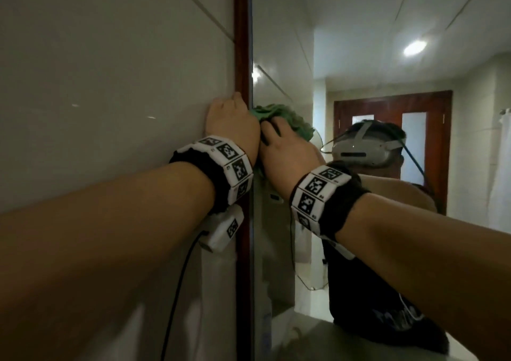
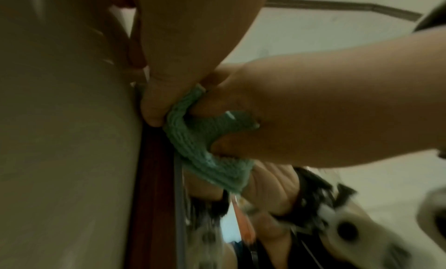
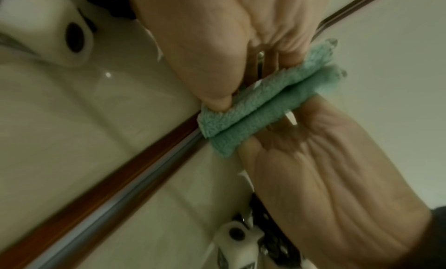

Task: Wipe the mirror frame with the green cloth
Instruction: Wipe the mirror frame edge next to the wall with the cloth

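Observation:
The dark red-brown mirror frame (image 1: 242, 42) runs straight up between the tiled wall and the mirror glass (image 1: 276, 42). A bunched green cloth (image 1: 260, 115) sits on the frame at about mid height. My left hand (image 1: 231, 120) is curled at the frame, knuckles by the wall. In the left wrist view its thumb (image 2: 156, 93) presses the cloth's end (image 2: 193, 139) onto the frame (image 2: 154, 177). My right hand (image 1: 287, 150) lies over the glass side, its fingers (image 2: 277, 116) curled round the cloth. In the right wrist view that hand (image 3: 217, 53) pinches the cloth (image 3: 253, 97) beside the frame (image 3: 108, 181), mirrored below.
Glossy beige wall tiles (image 1: 110, 70) fill the left. The glass reflects a person wearing a headset (image 1: 367, 145) and a wooden door (image 1: 392, 103). A black cable (image 1: 179, 291) hangs from the left wrist camera. A pale counter edge (image 1: 304, 333) lies low down.

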Action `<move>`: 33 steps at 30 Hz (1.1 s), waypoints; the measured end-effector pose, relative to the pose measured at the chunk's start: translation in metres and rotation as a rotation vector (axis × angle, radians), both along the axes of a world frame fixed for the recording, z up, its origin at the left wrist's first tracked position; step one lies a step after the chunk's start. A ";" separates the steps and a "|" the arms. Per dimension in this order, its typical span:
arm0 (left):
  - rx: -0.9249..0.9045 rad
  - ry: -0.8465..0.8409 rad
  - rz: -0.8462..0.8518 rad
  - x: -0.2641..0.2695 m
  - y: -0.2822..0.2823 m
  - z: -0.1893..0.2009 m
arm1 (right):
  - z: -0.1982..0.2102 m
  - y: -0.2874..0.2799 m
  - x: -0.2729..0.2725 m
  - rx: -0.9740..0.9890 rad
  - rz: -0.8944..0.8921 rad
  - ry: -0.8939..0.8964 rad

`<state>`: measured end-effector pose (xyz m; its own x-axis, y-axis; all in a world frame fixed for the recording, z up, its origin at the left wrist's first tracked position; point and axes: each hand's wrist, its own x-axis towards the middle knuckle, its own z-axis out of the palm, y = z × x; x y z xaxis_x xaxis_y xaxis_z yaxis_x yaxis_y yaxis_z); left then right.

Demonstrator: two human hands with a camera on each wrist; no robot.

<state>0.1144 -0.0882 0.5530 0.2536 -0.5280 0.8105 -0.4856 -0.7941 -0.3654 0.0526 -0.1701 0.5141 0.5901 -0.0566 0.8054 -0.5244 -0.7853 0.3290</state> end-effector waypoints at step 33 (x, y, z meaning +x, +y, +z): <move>0.078 0.085 0.014 -0.007 -0.004 -0.041 | 0.017 -0.020 -0.073 0.038 -0.229 -0.165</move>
